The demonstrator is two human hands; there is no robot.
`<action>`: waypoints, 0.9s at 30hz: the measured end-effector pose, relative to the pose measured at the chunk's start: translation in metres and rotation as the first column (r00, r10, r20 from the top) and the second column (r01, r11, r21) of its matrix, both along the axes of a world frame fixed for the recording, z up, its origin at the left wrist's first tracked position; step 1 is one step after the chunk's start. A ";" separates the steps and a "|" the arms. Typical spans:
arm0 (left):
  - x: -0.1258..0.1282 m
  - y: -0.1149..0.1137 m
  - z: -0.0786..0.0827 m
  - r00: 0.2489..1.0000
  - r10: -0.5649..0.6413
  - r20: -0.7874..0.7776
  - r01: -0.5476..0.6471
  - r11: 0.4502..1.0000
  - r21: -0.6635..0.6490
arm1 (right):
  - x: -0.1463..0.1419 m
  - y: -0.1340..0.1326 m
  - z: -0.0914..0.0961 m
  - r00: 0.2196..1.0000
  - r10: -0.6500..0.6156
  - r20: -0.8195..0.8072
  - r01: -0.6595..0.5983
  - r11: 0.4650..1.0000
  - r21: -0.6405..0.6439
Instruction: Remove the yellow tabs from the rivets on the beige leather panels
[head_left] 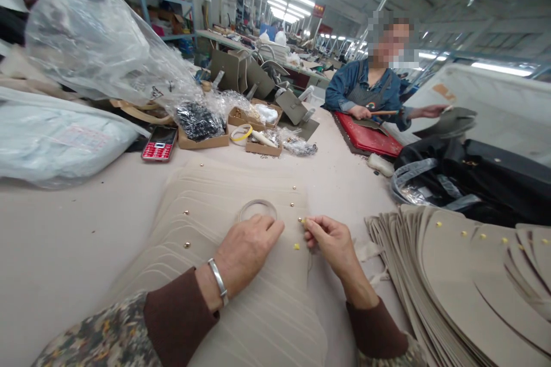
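A fanned stack of beige leather pieces (224, 195) lies on the table in front of me, several with small gold studs. My left hand (247, 249), with a silver bracelet on the wrist, rests closed on the top piece beside a clear round lid (257, 208). My right hand (329, 241) pinches a small gold stud (302, 221) at the edge of the top piece. Another gold stud (297, 246) lies loose between my hands.
A second stack of beige pieces (456, 281) lies at the right. A red phone (159, 143), cardboard boxes of hardware (253, 117) and plastic bags (90, 40) sit at the back left. A person in blue (365, 89) works at a red mat (365, 135). Black bags (473, 178) lie at right.
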State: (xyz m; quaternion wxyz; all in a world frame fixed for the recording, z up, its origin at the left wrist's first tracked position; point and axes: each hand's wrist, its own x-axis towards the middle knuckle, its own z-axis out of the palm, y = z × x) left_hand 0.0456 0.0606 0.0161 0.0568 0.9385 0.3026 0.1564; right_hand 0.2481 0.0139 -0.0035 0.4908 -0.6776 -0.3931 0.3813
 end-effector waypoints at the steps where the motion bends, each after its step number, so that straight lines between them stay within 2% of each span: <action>1: 0.000 0.002 -0.002 0.999 0.005 -0.036 -0.005 1.000 -0.008 | 0.001 0.002 -0.002 1.000 0.016 0.018 -0.016 1.000 -0.007; 5: 0.002 0.004 -0.007 0.997 -0.009 -0.077 0.005 0.999 -0.051 | -0.001 0.008 -0.006 0.981 0.059 0.186 -0.060 0.998 -0.002; 10: 0.004 0.004 -0.007 0.995 0.004 -0.099 -0.012 0.997 -0.076 | -0.006 0.012 -0.002 0.881 0.091 0.464 -0.110 0.994 0.014; 13: 0.004 0.005 -0.007 0.993 0.013 -0.118 -0.021 0.997 -0.070 | -0.007 0.011 -0.005 0.877 0.078 0.474 -0.084 0.996 -0.009; 17: 0.004 0.007 -0.008 0.992 0.010 -0.122 -0.017 0.998 -0.054 | -0.005 0.005 -0.015 0.952 -0.040 0.302 0.035 0.999 0.020; 19: 0.004 0.008 -0.008 0.994 0.005 -0.107 -0.010 0.999 -0.044 | -0.005 0.002 -0.017 0.968 -0.033 0.248 0.024 0.999 0.041; 23: 0.002 0.004 -0.008 0.997 -0.012 -0.077 0.009 0.999 -0.034 | -0.008 0.001 -0.014 0.908 0.010 0.419 -0.043 0.997 0.070; 27: -0.003 -0.002 -0.008 0.990 -0.112 -0.082 0.107 0.992 -0.069 | -0.011 0.009 -0.004 0.806 0.018 0.592 -0.066 0.996 0.061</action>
